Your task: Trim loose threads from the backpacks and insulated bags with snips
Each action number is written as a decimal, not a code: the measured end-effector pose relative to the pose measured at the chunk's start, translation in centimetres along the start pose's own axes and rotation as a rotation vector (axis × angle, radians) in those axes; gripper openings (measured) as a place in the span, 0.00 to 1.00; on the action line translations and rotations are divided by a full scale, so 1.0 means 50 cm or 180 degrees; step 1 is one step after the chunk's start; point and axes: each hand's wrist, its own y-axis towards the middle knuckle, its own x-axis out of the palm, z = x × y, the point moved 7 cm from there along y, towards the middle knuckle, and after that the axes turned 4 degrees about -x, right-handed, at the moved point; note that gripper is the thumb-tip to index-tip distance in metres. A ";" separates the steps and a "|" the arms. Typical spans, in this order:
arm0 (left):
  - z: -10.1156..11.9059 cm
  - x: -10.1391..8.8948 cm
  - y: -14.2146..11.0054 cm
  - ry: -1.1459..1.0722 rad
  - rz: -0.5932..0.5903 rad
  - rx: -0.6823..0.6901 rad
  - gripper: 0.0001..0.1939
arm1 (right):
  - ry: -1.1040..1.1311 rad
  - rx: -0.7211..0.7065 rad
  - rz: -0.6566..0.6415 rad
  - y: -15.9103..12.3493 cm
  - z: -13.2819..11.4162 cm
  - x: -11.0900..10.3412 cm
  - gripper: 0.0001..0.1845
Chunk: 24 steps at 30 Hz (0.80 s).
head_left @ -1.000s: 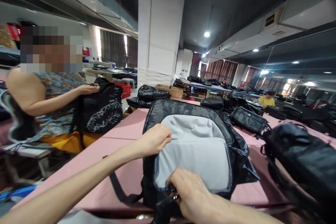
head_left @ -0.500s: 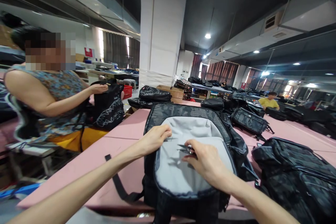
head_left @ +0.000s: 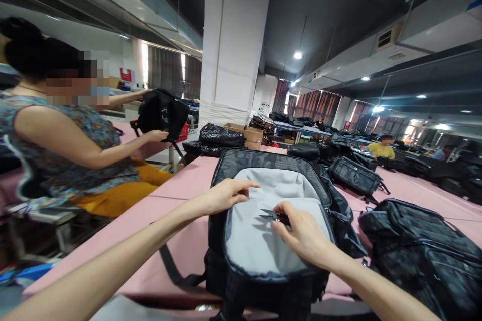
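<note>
A dark camouflage backpack (head_left: pixel 271 158) lies on the pink table with its light grey lining (head_left: pixel 259 251) facing up. My right hand (head_left: pixel 301 233) is closed around small thread snips (head_left: pixel 268 214), their blades parted and pointing left just above the lining. My left hand (head_left: pixel 228 196) is at the backpack's left edge, index finger stretched over the lining and thumb apart from it. Nothing shows between those fingers; the other fingers are partly hidden.
Another camouflage backpack (head_left: pixel 422 256) lies to the right, with more bags (head_left: pixel 356 173) behind. On the left, a seated co-worker (head_left: pixel 68 125) holds a black bag (head_left: pixel 161 113). Black pouches (head_left: pixel 220 136) and a cardboard box (head_left: pixel 248 136) stand before a white pillar (head_left: pixel 237 35). A strap (head_left: pixel 171 263) trails on the pink table (head_left: pixel 188 180).
My left fingers, pinched together before, have parted, with the index finger extended. My right hand with the snips has shifted slightly right. The co-worker has lifted and tipped the black bag.
</note>
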 end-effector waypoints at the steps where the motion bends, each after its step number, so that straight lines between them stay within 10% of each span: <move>1: 0.003 0.001 0.000 0.0081 -0.0022 0.0088 0.18 | 0.0019 -0.0010 0.0009 0.001 -0.001 -0.001 0.11; 24: 0.023 0.004 -0.056 0.0923 0.0862 0.0462 0.10 | -0.0437 -0.0206 0.0028 0.101 -0.038 -0.011 0.10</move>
